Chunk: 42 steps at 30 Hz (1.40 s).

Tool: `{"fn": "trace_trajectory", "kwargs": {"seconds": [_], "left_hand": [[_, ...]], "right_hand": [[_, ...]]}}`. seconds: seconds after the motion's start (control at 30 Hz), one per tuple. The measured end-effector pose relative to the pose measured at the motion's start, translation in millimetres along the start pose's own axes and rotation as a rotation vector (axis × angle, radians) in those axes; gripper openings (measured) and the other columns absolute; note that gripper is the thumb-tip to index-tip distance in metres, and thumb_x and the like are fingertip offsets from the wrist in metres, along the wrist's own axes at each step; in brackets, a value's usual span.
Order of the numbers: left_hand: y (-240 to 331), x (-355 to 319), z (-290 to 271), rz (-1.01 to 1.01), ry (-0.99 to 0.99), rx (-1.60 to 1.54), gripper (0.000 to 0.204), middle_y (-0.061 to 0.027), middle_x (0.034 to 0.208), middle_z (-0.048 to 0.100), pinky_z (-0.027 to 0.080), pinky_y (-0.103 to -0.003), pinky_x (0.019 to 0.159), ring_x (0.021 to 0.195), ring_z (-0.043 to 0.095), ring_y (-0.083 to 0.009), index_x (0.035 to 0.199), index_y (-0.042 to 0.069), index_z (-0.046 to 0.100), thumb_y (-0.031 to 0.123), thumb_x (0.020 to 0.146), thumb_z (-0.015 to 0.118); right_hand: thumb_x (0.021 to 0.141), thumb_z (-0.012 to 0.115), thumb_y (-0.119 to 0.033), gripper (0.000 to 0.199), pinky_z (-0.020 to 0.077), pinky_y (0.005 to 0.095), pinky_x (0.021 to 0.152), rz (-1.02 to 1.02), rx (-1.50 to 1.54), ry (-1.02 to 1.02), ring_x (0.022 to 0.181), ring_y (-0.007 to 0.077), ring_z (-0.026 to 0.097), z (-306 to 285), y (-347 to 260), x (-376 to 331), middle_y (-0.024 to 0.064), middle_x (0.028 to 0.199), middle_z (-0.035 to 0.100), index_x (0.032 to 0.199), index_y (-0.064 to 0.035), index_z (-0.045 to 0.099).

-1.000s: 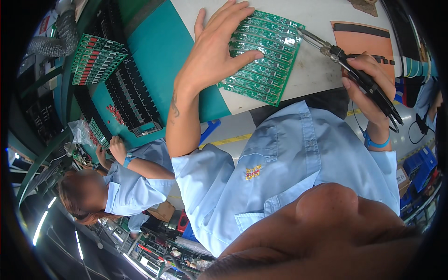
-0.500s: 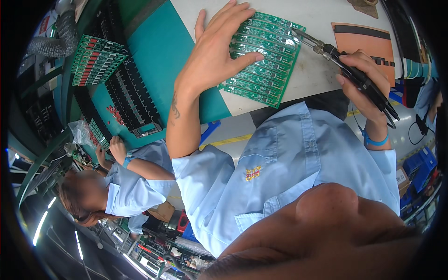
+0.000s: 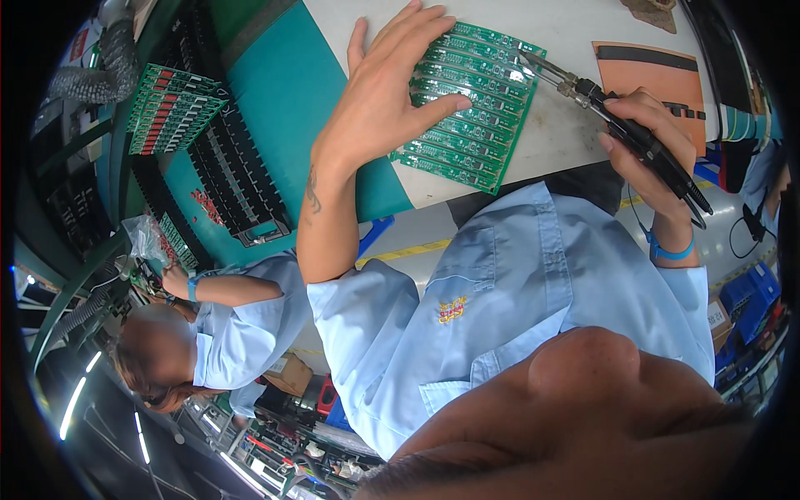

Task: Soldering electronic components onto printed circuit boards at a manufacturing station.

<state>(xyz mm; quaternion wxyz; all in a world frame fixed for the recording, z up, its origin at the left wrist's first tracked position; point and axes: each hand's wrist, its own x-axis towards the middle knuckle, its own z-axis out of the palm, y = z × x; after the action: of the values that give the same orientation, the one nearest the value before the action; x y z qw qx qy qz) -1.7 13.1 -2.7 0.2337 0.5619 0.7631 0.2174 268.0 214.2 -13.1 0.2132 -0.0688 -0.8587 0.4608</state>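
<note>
A green circuit board panel point(image 3: 483, 133), made up of several narrow strips with small parts, lies on the white work surface in front of me. My left hand point(image 3: 375, 100) rests flat over its left edge, fingers stretched and thumb spread across the strips. In my right hand point(image 3: 654, 137) is a black-handled soldering iron point(image 3: 612, 119), gripped like a pen. Its metal tip, which looks two-pronged, points left at the upper right corner of the panel. Whether the tip touches the board I cannot make out.
An orange sheet point(image 3: 654, 79) with black strips lies right of the panel. On the left, a green mat point(image 3: 287, 92) bears black slotted racks point(image 3: 237, 171), upright boards with red parts point(image 3: 167, 112) and loose red parts point(image 3: 207, 204). A co-worker point(image 3: 242, 325) works at the lower left.
My hands, the panel and the soldering iron have hardly moved. The co-worker's arm has drawn away from the black rack toward the plastic bag.
</note>
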Motion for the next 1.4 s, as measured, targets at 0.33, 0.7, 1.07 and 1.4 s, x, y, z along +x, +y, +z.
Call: {"fn": "trace_trajectory", "kwargs": {"seconds": [0.33, 0.7, 1.07, 1.4], "left_hand": [[1, 0, 0, 0.013, 0.013, 0.006, 0.081, -0.0176, 0.158, 0.046, 0.01, -0.059, 0.126, 0.154, 0.031, -0.0352, 0.151, 0.006, 0.047, 0.033, 0.083, 0.082], [-7, -3, 3, 0.032, 0.036, 0.027, 0.08, -0.0179, 0.158, 0.046, 0.011, -0.06, 0.125, 0.154, 0.031, -0.0358, 0.15, 0.006, 0.046, 0.031, 0.083, 0.082], [-45, 4, 3, -0.113, 0.595, 0.396, 0.083, -0.0256, 0.163, 0.03, 0.007, -0.061, 0.124, 0.154, 0.022, -0.0418, 0.158, 0.0, 0.031, 0.028, 0.092, 0.073], [-54, -21, -7, -0.006, 0.303, 0.269, 0.081, -0.0211, 0.154, 0.049, 0.029, -0.051, 0.121, 0.146, 0.04, -0.0404, 0.145, 0.001, 0.053, 0.037, 0.08, 0.086]], "right_hand": [[0.077, 0.077, 0.008, 0.039, 0.0479, 0.0297, 0.072, -0.041, 0.015, 0.034, 0.079, 0.0208, 0.062, -4, 0, -3, 0.0119, 0.091, 0.067, 0.115, 0.0056, 0.069], [0.092, 0.079, -0.009, 0.042, 0.0549, 0.0268, 0.093, 0.17, -0.16, 0.574, 0.104, 0.0146, 0.069, -24, 48, 3, 0.0099, 0.119, 0.073, 0.132, -0.0012, 0.067], [0.093, 0.077, -0.004, 0.042, 0.0551, 0.0257, 0.09, 0.123, -0.004, 0.537, 0.106, 0.0139, 0.069, -10, 46, -20, 0.0111, 0.118, 0.072, 0.133, 0.0001, 0.065], [0.094, 0.075, -0.002, 0.042, 0.0569, 0.0282, 0.096, 0.159, 0.12, 0.632, 0.109, 0.0136, 0.068, -18, 45, -49, 0.0116, 0.12, 0.07, 0.134, 0.0001, 0.064]]}}
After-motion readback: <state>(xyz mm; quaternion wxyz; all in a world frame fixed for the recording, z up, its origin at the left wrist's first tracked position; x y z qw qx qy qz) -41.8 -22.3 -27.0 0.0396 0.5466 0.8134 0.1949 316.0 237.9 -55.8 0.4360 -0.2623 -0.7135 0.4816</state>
